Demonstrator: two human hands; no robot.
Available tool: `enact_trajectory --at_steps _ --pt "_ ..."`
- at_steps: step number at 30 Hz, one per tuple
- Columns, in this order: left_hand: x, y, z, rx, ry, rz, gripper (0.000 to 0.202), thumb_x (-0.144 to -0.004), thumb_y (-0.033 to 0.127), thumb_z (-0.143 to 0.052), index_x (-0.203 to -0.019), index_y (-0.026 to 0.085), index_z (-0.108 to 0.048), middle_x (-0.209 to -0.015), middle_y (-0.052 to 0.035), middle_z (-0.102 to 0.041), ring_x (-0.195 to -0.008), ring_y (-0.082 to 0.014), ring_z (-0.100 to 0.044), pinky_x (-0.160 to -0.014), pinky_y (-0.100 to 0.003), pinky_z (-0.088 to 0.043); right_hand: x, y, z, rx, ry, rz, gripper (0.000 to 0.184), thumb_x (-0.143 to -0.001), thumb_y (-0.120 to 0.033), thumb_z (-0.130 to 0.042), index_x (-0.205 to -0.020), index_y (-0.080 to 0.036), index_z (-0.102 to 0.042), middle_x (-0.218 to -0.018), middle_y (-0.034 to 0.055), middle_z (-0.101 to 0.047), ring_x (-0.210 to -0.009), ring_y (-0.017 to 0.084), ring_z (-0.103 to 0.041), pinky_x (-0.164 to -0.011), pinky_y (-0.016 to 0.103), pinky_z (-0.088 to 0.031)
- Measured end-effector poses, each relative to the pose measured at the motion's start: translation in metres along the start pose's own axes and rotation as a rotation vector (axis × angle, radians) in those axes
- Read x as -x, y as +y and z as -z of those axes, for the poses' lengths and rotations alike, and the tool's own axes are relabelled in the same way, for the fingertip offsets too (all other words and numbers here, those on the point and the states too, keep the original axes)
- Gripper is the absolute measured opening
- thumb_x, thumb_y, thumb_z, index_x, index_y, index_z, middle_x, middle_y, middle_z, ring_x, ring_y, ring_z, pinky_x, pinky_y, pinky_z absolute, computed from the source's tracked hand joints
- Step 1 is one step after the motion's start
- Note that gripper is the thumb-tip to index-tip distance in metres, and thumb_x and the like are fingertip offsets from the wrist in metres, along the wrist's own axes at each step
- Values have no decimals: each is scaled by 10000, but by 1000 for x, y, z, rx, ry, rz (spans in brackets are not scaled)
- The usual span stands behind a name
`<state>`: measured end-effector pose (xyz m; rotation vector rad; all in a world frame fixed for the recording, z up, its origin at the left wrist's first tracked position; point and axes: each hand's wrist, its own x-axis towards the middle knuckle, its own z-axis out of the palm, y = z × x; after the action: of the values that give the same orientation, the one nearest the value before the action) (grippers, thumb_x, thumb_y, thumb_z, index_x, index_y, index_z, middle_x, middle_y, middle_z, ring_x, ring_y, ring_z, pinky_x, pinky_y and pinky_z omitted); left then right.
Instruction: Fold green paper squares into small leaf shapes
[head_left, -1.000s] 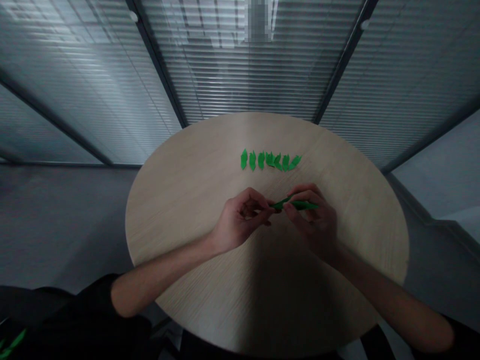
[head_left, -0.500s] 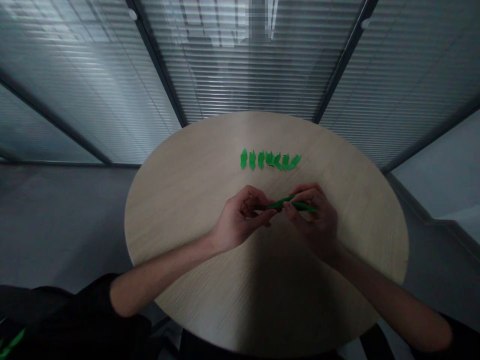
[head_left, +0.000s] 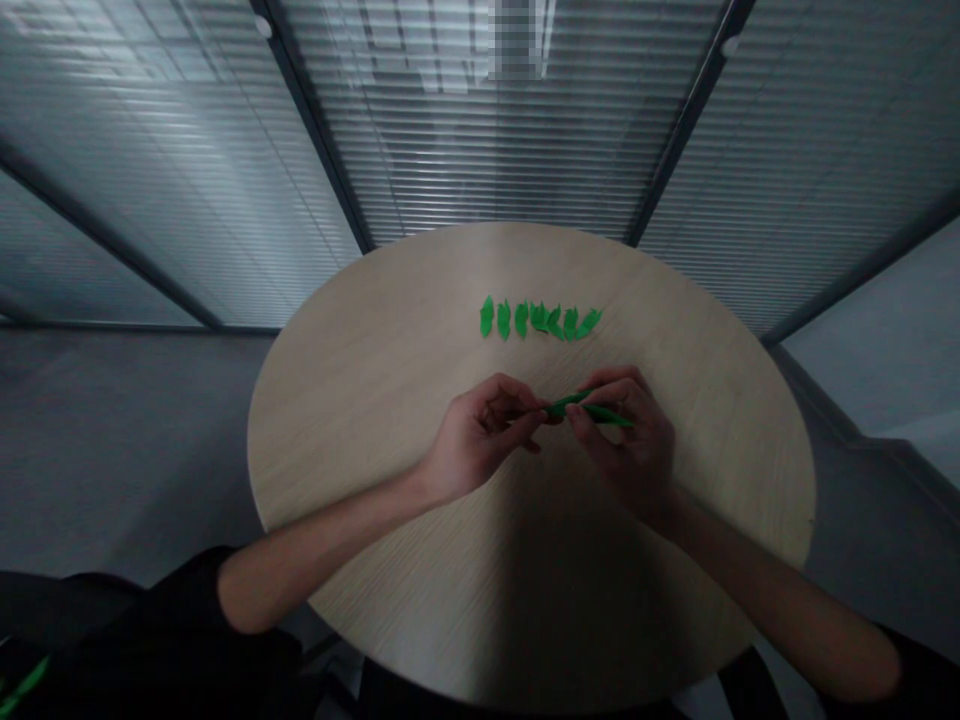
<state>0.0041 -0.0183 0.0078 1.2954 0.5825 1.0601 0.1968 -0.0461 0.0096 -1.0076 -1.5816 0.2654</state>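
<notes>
A: Left to right, go.
B: Left hand [head_left: 476, 440]: fingers curled, thumb and fingertips pinched together on the left end of a green piece [head_left: 606, 413].
A: Next?
B: 7 green leaves [head_left: 538, 317] in a row, lying on the round table [head_left: 360, 400] beyond the hands. Green piece is between the 2 hands, on the near side of that row.
A: Right hand [head_left: 637, 440]?
B: Fingers bent, pinching the green piece, part showing past the thumb.
</notes>
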Motion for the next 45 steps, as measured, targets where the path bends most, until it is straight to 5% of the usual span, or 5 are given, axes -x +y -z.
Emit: enact_trajectory --at_steps 12,21,36,45 --pt "-1 3 0 13 -19 20 270 -909 302 -812 -934 156 -585 -899 -59 -776 -929 -223 -810 -645 -226 -672 -1 -1 -1 -33 0 -43 137 -932 -198 -718 -867 -237 -604 -961 13 -627 -802 151 -632 -676 296 -538" --pt "-1 6 -4 -13 -6 68 304 -859 329 -853 -970 147 -637 -883 -30 -761 -729 -132 -735 -614 -217 -656 1 1 -1 -64 -45 -45 131 -932 -188 -728 -888 -237 -616 -1003 21 -625 -832 156 -641 -695 302 -546" --pt "0 5 1 -95 -32 102 353 -909 338 -793 -1181 117 -745 -999 -120 -836 -893 -219 -814 -681 -260 -671 0 0 -2 -71 -72 -58 133 -929 -199 -730 -875 -243 -617 -963 12 -632 -811 156 -652 -683 297 -568" --pt "0 7 2 -149 -30 81 257 -907 327 -788 -1065 126 -813 -946 -111 -839 -849 -201 -810 -675 -236 -662 2 3 -3 -97 -100 -146 131 -924 -257 -740 -968 -260 -617 -947 2 -652 -840 166 -671 -741 319 -590"
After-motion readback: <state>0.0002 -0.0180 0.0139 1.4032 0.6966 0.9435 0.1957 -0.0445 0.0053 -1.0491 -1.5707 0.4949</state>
